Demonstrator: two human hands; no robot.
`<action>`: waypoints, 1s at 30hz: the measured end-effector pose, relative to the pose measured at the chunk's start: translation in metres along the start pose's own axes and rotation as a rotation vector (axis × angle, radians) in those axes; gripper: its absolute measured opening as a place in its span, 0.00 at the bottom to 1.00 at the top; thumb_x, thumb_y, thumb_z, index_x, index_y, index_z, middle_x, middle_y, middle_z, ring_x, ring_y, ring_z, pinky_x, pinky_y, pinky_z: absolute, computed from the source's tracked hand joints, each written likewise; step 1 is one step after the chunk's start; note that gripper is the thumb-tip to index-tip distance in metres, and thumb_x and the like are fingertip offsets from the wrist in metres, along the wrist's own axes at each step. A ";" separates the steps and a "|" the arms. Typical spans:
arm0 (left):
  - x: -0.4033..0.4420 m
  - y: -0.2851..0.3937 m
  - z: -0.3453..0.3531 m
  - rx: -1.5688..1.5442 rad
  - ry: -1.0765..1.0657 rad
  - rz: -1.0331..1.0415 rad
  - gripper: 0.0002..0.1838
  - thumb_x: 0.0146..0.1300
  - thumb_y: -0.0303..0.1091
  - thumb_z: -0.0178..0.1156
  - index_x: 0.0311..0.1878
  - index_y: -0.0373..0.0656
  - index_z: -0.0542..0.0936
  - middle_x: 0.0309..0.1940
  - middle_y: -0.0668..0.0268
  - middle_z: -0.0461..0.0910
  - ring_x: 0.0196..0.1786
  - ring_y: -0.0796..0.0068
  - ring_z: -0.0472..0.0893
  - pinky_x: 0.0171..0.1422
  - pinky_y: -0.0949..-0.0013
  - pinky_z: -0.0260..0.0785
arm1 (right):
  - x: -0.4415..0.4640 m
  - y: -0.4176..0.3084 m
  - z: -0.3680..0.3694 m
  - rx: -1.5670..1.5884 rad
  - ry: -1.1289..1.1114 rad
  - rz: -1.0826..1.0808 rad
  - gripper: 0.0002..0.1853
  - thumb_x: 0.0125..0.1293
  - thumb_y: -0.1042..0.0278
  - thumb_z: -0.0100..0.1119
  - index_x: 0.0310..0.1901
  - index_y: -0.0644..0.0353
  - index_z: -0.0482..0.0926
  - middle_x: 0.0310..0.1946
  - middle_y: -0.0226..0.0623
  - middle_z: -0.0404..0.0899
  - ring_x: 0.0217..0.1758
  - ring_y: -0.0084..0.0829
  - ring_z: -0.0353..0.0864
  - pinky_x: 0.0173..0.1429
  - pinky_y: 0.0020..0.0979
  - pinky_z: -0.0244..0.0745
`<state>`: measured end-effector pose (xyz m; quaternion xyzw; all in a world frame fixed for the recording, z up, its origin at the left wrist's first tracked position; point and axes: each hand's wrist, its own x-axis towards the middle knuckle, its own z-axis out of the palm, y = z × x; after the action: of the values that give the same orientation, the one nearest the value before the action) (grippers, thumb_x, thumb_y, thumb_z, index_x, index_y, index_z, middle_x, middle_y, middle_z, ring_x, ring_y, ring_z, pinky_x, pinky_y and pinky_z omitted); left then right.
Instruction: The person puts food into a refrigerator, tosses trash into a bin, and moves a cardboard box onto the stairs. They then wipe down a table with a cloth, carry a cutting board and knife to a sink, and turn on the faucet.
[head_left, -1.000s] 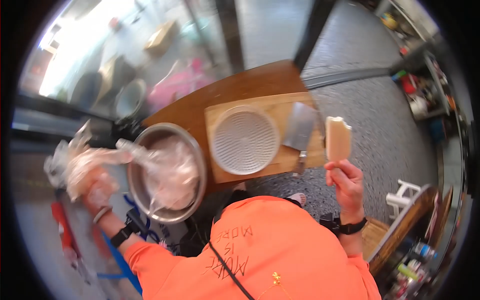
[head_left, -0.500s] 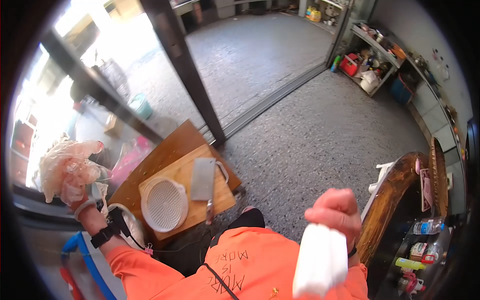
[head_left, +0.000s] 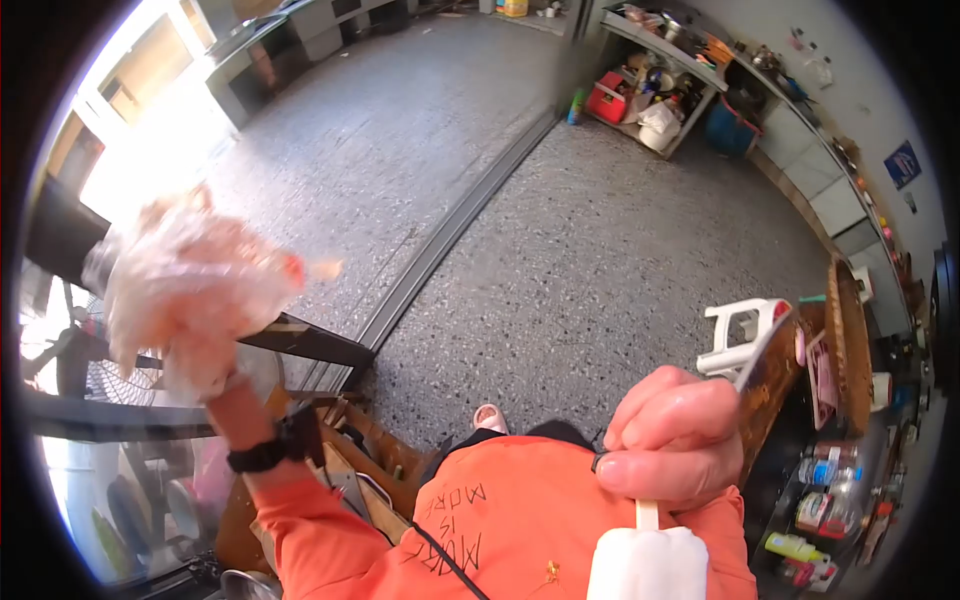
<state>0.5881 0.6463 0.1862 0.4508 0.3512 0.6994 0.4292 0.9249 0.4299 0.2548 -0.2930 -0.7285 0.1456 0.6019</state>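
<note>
My right hand [head_left: 680,440] is closed on the thin stick of a white ice pop [head_left: 648,565], which points down in front of the orange top. Out to the left, my raised left hand [head_left: 205,350] is wrapped in or closed around crumpled clear plastic [head_left: 190,270], apparently a bag. Motion blurs this hand, and the plastic hides most of its fingers; one fingertip seems to stick out on the right. The dark door frame [head_left: 320,345] is close beside it.
A metal floor track [head_left: 450,215] crosses the speckled floor. On the right are a white stool [head_left: 740,335] and a wooden-edged table, with bottles [head_left: 830,470] nearby. A loaded shelf [head_left: 665,90] stands at the back. Wooden furniture [head_left: 380,450] is at lower left.
My view has turned and moved forward, so the board with the cleaver and white basket has left sight. My left hand has moved up and rightward. My right hand still holds the ice pop, its stick now visible.
</note>
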 end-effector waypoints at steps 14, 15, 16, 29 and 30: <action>0.223 -0.083 0.080 0.067 0.261 0.166 0.20 0.52 0.30 0.53 0.50 0.38 0.68 0.40 0.59 0.74 0.41 0.68 0.75 0.43 0.68 0.70 | 0.212 0.305 -0.031 0.154 -0.231 -0.097 0.15 0.38 0.80 0.61 0.33 0.65 0.79 0.30 0.33 0.67 0.24 0.24 0.70 0.25 0.21 0.65; 0.232 -0.083 0.075 0.079 0.308 0.175 0.20 0.52 0.30 0.53 0.50 0.38 0.68 0.40 0.59 0.74 0.41 0.68 0.75 0.43 0.68 0.70 | 0.230 0.325 -0.026 0.174 -0.252 -0.029 0.14 0.38 0.80 0.62 0.33 0.64 0.79 0.30 0.33 0.67 0.26 0.24 0.70 0.26 0.21 0.65; 0.230 -0.085 0.065 0.089 0.358 0.196 0.20 0.52 0.30 0.52 0.50 0.38 0.68 0.41 0.59 0.74 0.41 0.68 0.75 0.43 0.68 0.70 | 0.232 0.341 -0.019 0.190 -0.270 0.023 0.14 0.39 0.79 0.62 0.33 0.64 0.79 0.30 0.33 0.67 0.27 0.23 0.70 0.26 0.20 0.65; 0.347 -0.128 -0.136 0.230 0.889 0.282 0.19 0.52 0.29 0.52 0.50 0.38 0.68 0.41 0.60 0.74 0.41 0.68 0.75 0.43 0.68 0.70 | 0.388 0.608 0.178 0.370 -0.279 0.289 0.04 0.55 0.74 0.56 0.32 0.63 0.77 0.33 0.34 0.70 0.24 0.19 0.66 0.27 0.19 0.63; 0.359 -0.130 -0.149 0.243 0.913 0.276 0.19 0.52 0.28 0.52 0.50 0.38 0.68 0.41 0.60 0.74 0.41 0.68 0.75 0.43 0.68 0.70 | 0.401 0.628 0.193 0.408 -0.273 0.313 0.04 0.58 0.76 0.52 0.34 0.63 0.76 0.35 0.34 0.70 0.23 0.18 0.65 0.26 0.18 0.62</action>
<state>0.4055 1.0094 0.1389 0.1873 0.5194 0.8300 0.0790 0.8557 1.1920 0.1724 -0.2524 -0.7043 0.4181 0.5151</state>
